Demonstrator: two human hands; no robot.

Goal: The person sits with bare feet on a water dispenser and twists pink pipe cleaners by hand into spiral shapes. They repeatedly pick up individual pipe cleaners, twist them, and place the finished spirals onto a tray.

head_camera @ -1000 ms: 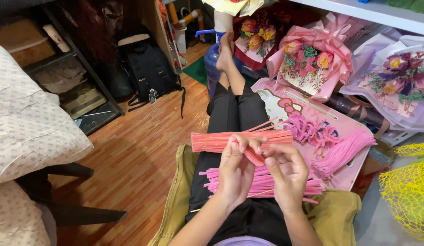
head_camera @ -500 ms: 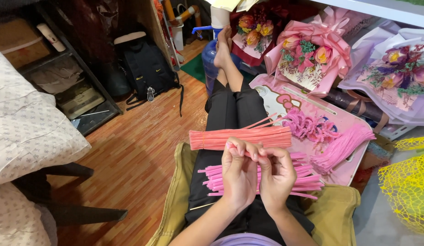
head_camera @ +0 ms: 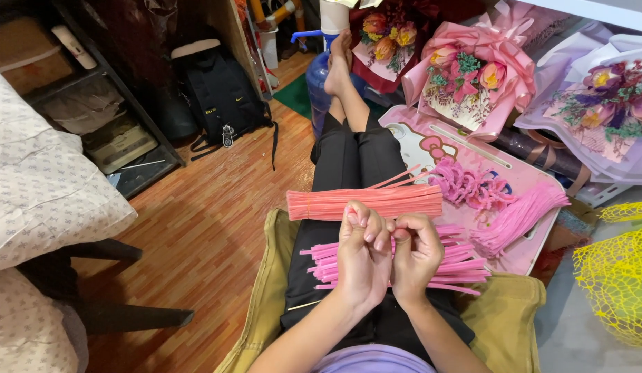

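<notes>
Hands: I see left hand (head_camera: 362, 259) and right hand (head_camera: 416, 255) pinching one pink pipe cleaner (head_camera: 388, 236), centre frame.
Done: twisted pink pieces (head_camera: 473, 186) on pink tray (head_camera: 431, 141), right.
Left: coral bundle (head_camera: 362, 203), pink bundle (head_camera: 459, 259) on lap.

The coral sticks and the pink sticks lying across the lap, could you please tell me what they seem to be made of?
The coral bundle looks like chenille stems, probably wire cores under a soft matte pile: the thin straight rods have fuzzy edges. The pink bundle under the left hand and right hand looks the same, likewise fuzzy and without shine. No wire actually shows.
</notes>
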